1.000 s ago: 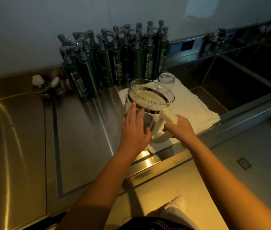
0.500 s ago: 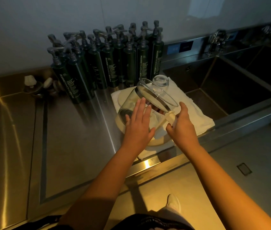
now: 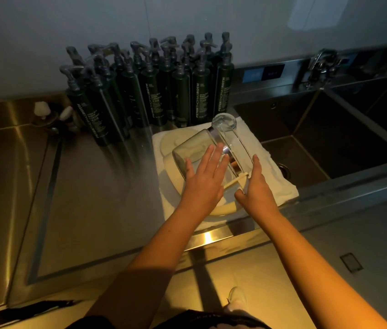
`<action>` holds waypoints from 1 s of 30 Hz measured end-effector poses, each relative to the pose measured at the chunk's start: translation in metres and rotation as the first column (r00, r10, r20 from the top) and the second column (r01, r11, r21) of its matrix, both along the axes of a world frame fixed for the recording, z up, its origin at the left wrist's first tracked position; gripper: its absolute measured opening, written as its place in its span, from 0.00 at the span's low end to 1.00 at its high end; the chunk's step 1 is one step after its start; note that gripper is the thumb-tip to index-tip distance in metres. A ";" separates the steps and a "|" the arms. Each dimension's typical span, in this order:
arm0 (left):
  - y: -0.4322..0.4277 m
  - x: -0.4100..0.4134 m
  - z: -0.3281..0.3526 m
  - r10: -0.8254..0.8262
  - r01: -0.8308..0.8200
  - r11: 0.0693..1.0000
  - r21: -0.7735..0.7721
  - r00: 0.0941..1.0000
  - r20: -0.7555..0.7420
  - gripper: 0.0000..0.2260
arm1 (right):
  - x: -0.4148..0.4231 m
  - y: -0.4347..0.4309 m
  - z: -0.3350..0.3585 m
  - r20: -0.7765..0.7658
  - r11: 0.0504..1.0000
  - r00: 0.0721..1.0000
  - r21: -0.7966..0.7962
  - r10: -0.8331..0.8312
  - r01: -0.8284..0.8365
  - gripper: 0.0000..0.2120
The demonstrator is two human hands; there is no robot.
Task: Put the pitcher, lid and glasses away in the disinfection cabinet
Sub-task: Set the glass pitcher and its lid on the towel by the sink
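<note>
Lying tipped on the white towel (image 3: 168, 210), the glass pitcher (image 3: 194, 148) looked rigid, slick and breakable. The left hand (image 3: 205, 181) pressed flat-fingered against its wall, while the right hand (image 3: 256, 188) pinched the cream handle (image 3: 234, 182), likely the safest hold.

Pitcher (image 3: 194, 148): clear glass, cream handle (silver band at rim). Towel (image 3: 277, 176) under grip: white. Bottles (image 3: 151, 98) beyond grip: dk green, white lettering, grey pumps.
</note>
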State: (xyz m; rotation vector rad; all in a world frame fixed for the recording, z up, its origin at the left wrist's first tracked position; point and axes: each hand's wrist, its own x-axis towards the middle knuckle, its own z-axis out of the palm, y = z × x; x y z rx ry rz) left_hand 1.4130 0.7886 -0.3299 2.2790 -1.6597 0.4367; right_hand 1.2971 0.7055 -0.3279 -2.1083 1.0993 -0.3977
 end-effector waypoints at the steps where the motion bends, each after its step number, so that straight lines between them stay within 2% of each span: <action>1: -0.003 -0.002 0.000 -0.003 0.003 1.000 0.010 1.000 0.015 0.39 | -0.001 -0.003 -0.002 -0.007 1.000 1.000 0.018 -0.002 0.002 0.45; 8: -0.018 -0.009 -0.004 -0.041 0.035 0.996 0.078 0.996 0.079 0.35 | -0.010 -0.023 -0.024 -0.074 0.987 0.996 0.148 -0.047 0.058 0.46; 14: -0.023 -0.014 -0.006 -0.040 0.032 0.996 0.087 0.995 0.089 0.33 | -0.014 -0.028 -0.028 -0.117 0.985 0.992 0.161 -0.048 0.067 0.45; 17: -0.023 -0.014 -0.006 -0.036 0.027 0.995 0.100 0.996 0.083 0.34 | -0.018 -0.027 -0.022 -0.135 0.996 0.991 0.081 -0.027 0.038 0.44; 20: -0.025 -0.013 -0.004 -0.038 0.031 0.995 0.098 0.997 0.067 0.34 | -0.022 -0.023 -0.014 -0.144 0.990 0.989 -0.142 -0.019 -0.001 0.40; 22: -0.026 -0.012 -0.003 -0.039 0.034 0.994 0.104 0.998 0.047 0.34 | -0.024 -0.020 -0.012 -0.121 0.923 0.993 -0.381 0.014 -0.060 0.36; 24: -0.026 -0.010 -0.002 -0.050 0.048 0.993 0.111 0.999 0.018 0.34 | -0.025 -0.017 -0.015 -0.077 0.842 0.992 -0.526 0.095 -0.121 0.30; 27: -0.026 -0.006 0.000 -0.080 0.083 0.990 0.115 0.996 -0.031 0.32 | -0.025 -0.015 -0.019 -0.118 0.826 0.945 -0.462 0.305 -0.324 0.21; 30: -0.024 -0.003 0.005 -0.098 0.104 0.983 0.154 0.994 -0.046 0.30 | -0.024 -0.016 -0.022 -0.202 0.778 0.891 -0.433 0.408 -0.454 0.13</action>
